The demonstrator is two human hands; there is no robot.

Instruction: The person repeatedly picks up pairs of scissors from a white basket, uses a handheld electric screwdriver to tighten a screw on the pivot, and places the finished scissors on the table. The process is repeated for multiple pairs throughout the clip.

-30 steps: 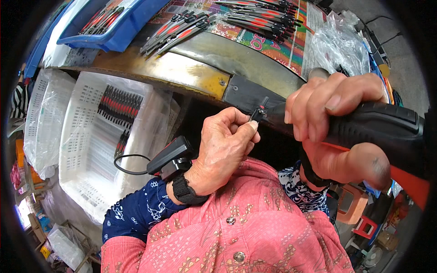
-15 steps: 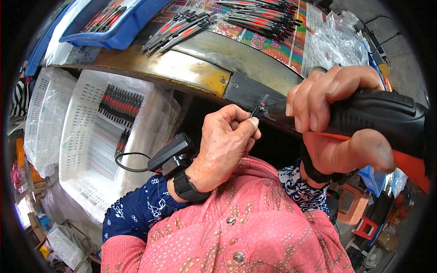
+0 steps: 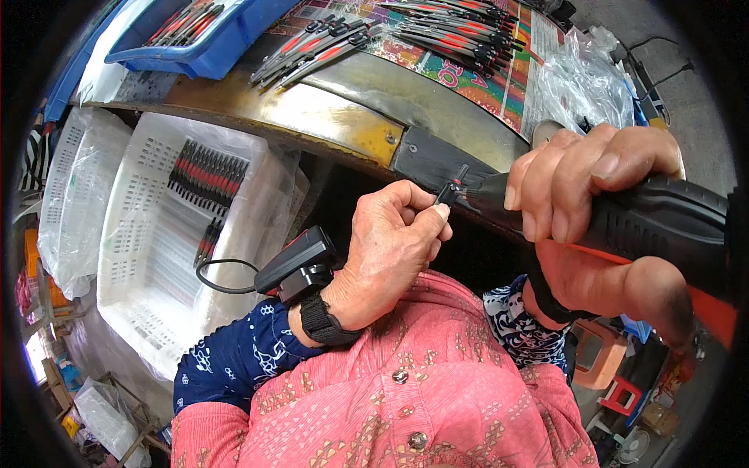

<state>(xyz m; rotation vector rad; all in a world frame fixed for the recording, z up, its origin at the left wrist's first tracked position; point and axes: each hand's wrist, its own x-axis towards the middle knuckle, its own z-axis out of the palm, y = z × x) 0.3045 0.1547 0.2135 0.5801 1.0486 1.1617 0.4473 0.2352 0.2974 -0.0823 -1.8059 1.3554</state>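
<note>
My left hand (image 3: 394, 253) pinches a small, slim black piece with a bit of red (image 3: 449, 192) between thumb and forefinger. Most of that piece is hidden by the fingers, so its exact kind is unclear. Wrapped round a black and red power screwdriver (image 3: 663, 214), my right hand (image 3: 597, 183) holds it nearly level from the right. The screwdriver's narrow nose points left and meets the small piece, or comes very close to it, beside the dark bracket (image 3: 437, 160) on the bench edge.
Slim black, grey and red tools (image 3: 320, 47) lie on the bench, with a larger pile (image 3: 460, 35) beyond. A blue tray (image 3: 211, 58) holds more. Left of me, a white plastic basket (image 3: 117, 234) contains rows of them. Clear plastic bags (image 3: 585, 82) lie at the right.
My right hand and the screwdriver have shifted slightly right and down. The bench has drifted slightly right in view. My left hand keeps its pinch on the small piece.
</note>
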